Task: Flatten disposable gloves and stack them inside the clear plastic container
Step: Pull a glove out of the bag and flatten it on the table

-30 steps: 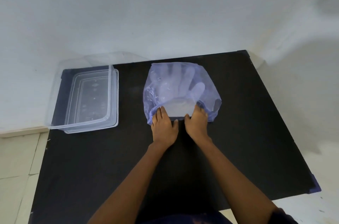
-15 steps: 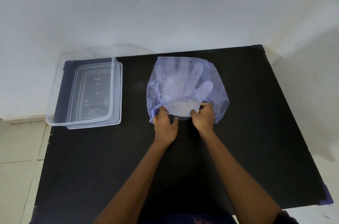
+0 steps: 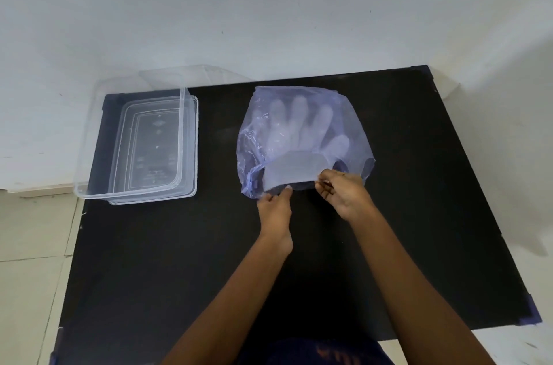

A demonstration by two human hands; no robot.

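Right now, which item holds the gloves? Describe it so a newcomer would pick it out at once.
On the black table, look right of the clear plastic container standing at the far left corner. The blue plastic bag lies near the far edge, with both hands at its open mouth. It alone is tinted and soft, and pale glove fingers show through it.

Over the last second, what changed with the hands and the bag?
The right hand lifted off the table and now pinches the glove cuff at the bag mouth. The left hand shifted to the bag's near edge, fingers curled. Bag, container and lid stayed put.
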